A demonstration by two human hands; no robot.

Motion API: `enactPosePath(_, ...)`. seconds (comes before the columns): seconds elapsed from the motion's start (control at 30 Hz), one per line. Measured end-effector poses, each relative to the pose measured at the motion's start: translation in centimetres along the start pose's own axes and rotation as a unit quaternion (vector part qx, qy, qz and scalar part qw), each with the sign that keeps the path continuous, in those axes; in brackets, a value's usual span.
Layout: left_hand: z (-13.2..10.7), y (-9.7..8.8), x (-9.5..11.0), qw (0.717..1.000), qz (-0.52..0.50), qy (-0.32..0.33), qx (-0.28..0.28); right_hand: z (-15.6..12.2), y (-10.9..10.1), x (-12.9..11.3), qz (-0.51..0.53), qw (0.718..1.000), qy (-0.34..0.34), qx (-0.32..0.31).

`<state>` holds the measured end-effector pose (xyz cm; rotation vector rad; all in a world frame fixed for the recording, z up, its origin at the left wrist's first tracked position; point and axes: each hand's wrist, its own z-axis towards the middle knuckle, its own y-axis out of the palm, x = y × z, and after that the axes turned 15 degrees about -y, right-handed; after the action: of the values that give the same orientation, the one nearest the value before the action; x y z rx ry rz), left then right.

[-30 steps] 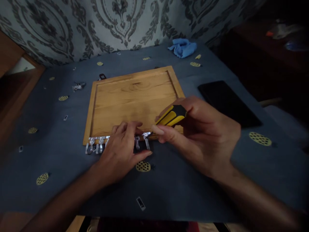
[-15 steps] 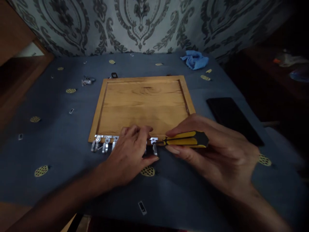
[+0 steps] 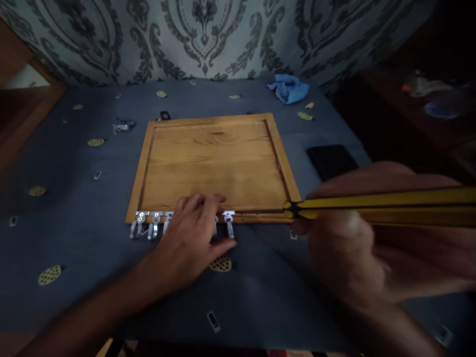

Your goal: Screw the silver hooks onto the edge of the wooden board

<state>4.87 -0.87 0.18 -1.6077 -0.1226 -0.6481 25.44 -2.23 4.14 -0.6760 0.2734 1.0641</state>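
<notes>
A framed wooden board lies flat on the cloth-covered table, with a row of metal hooks along its near edge. My left hand covers the middle of that row, fingers bent over the edge and thumb below beside the rightmost hook. Some hooks are hidden under it. My right hand is closed round a screwdriver with a yellow and black handle. Its thin shaft points left, and the tip is close to the rightmost hook's plate; contact cannot be told. Small holes dot the edge to the right.
Loose metal hooks lie at the back left, near a small black piece behind the board. A crumpled blue cloth is at the back right. A dark phone-like slab lies right of the board, partly behind my right hand.
My right hand has drawn away to the right and closer to the camera with the screwdriver, whose long shaft now shows. My left hand keeps its place on the board. The view has shifted slightly.
</notes>
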Motion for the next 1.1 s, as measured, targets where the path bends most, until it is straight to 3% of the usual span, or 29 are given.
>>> enactPosePath(0.07,0.0,0.0,0.0,1.0,0.0,-0.002,-0.004,-0.1,0.4,0.0,-0.015,0.999,-0.036,0.013)
enactPosePath(0.23,0.1,-0.2,0.1,1.0,0.002,-0.009,-0.005,-0.3,1.7,0.0,-0.049,0.999,-0.021,0.002)
enactPosePath(0.37,0.1,-0.2,0.1,1.0,0.005,-0.008,-0.003,-0.1,1.7,0.0,-0.045,0.998,-0.007,-0.041)
enactPosePath(0.67,0.2,-0.2,0.2,1.0,-0.003,-0.006,-0.009,0.0,1.8,0.2,-0.082,0.996,-0.028,-0.022)
enactPosePath(0.97,0.1,0.0,-0.1,1.0,-0.002,-0.001,-0.006,-0.2,1.9,0.3,-0.065,0.993,-0.031,-0.09)
enactPosePath(1.1,0.2,0.0,-0.1,1.0,-0.004,0.009,-0.002,0.1,1.9,0.2,0.039,0.995,-0.014,-0.094)
